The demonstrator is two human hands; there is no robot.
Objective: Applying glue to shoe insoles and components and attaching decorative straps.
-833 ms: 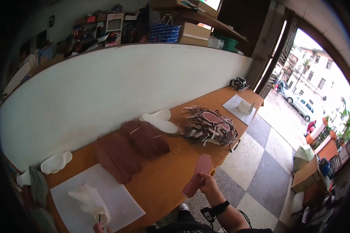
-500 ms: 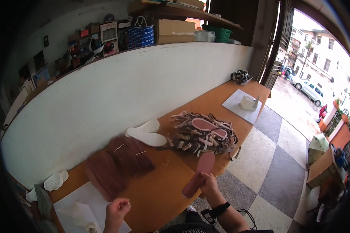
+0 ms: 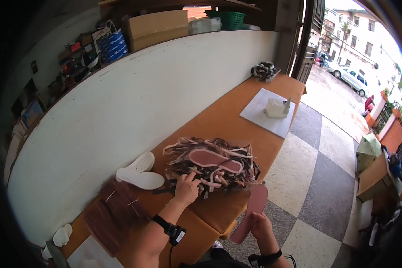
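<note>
My right hand (image 3: 261, 227) grips a flat, dusty-red insole (image 3: 257, 201) near its lower half, holding it tilted past the table's front edge. My left hand (image 3: 187, 187) reaches onto the near side of a heaped bundle of black, pink and cream straps (image 3: 230, 179). Its fingers are apart at the straps, and I cannot make out anything held in them. On top of that heap lies another red insole with a pale pink rim (image 3: 214, 161). Left of the heap, two white shoe-sole shapes (image 3: 143, 180) overlap, the rear one dotted with holes.
Stacks of tied brown-red pieces (image 3: 116, 210) lie at the table's left. A white board (image 3: 87, 254) is nearer me. Farther along, another white board (image 3: 259, 107) bears a translucent container (image 3: 276, 108). A low white wall (image 3: 120, 107) backs the table; checkered floor (image 3: 281, 178) lies right.
My left hand has moved from above the near-left table across to the strap heap. My right hand still holds the insole, now a little farther right and lower. The view has shifted.
</note>
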